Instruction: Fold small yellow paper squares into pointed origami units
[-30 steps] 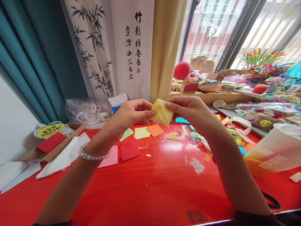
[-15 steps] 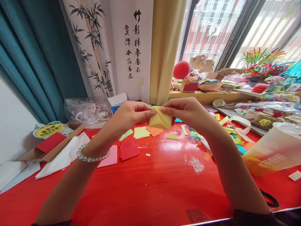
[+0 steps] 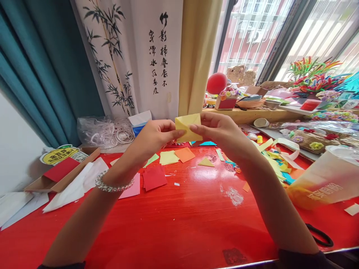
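Observation:
Between both hands a folded yellow paper (image 3: 187, 123) is held up above the far part of the table, its creased flaps facing me. My left hand (image 3: 160, 133) pinches the paper's left side, thumb in front and fingers behind. On the right side, my right hand (image 3: 217, 129) grips it with the thumb pressed on the front face; its other fingers are partly hidden behind. Beneath lie a stack of yellow paper squares (image 3: 168, 157), an orange square (image 3: 185, 154) and a small folded yellow triangle (image 3: 206, 162).
The red table (image 3: 168, 231) carries red squares (image 3: 155, 178) and pink paper (image 3: 132, 187). At the left stands a shallow cardboard box (image 3: 63, 181). A plastic cup (image 3: 328, 179), a black hair tie (image 3: 321, 237) and colourful paper strips (image 3: 280, 160) sit at the right.
The folded yellow paper has been turned and raised slightly, so its creases and edges lie differently. The right hand's fingers have shifted around its right edge.

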`<act>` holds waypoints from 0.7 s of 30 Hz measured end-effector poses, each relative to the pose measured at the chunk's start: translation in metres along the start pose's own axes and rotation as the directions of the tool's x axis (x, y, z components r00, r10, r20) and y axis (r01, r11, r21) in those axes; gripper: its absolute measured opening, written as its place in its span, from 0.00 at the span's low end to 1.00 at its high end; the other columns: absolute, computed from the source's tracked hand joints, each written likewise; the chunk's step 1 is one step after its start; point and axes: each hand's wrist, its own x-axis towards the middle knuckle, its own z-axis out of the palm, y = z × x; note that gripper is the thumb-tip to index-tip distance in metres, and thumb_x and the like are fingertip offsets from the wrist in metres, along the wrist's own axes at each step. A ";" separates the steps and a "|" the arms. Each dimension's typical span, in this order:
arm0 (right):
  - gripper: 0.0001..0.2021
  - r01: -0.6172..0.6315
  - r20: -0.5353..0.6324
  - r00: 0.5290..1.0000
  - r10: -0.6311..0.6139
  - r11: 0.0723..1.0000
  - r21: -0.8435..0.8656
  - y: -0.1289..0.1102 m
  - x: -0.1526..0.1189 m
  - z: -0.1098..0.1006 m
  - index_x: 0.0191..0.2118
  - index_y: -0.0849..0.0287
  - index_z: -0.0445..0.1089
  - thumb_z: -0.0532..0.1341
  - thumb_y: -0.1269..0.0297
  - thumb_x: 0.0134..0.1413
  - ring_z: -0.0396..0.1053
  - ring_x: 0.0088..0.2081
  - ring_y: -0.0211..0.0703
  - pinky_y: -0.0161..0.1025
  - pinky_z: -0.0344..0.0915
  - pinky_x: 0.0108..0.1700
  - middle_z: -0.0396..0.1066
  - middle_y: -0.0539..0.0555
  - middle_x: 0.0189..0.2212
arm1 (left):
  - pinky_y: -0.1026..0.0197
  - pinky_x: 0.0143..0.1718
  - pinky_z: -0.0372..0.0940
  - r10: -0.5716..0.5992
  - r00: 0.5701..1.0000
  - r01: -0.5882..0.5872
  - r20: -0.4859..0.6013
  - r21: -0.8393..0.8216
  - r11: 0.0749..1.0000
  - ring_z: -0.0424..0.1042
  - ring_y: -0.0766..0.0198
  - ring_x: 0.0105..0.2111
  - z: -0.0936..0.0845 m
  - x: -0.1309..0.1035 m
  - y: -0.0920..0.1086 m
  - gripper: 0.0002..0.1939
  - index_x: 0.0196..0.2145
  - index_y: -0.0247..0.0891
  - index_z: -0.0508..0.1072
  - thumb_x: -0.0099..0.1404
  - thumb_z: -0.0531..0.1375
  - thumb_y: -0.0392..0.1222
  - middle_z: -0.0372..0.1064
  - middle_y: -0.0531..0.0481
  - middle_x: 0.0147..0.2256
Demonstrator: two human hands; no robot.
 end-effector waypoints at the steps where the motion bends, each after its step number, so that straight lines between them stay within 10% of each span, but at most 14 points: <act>1: 0.18 -0.022 0.049 0.999 0.020 0.999 0.030 0.000 0.000 0.000 0.39 0.64 0.72 0.66 0.54 0.48 0.70 0.33 0.38 0.34 0.67 0.33 0.72 0.55 0.33 | 0.67 0.23 0.53 -0.002 1.000 0.001 -0.025 -0.035 0.999 0.58 0.74 0.21 0.000 0.001 -0.001 0.12 0.25 0.35 0.69 0.55 0.64 0.47 0.61 0.57 0.21; 14: 0.16 -0.050 -0.037 0.998 0.053 0.997 0.066 0.005 0.003 0.004 0.34 0.65 0.73 0.67 0.55 0.47 0.73 0.27 0.37 0.36 0.72 0.33 0.74 0.54 0.26 | 0.65 0.28 0.60 -0.070 0.987 0.084 0.142 -0.093 0.992 0.64 0.70 0.25 -0.007 0.001 -0.003 0.14 0.29 0.36 0.74 0.57 0.63 0.51 0.68 0.51 0.25; 21: 0.13 -0.039 -0.065 0.997 0.042 0.998 0.048 0.004 0.004 0.005 0.35 0.64 0.72 0.64 0.58 0.50 0.72 0.27 0.36 0.35 0.71 0.32 0.72 0.52 0.25 | 0.63 0.32 0.64 -0.054 0.997 0.059 0.048 -0.109 0.992 0.67 0.69 0.26 -0.002 0.002 -0.004 0.13 0.27 0.35 0.73 0.53 0.66 0.48 0.68 0.52 0.24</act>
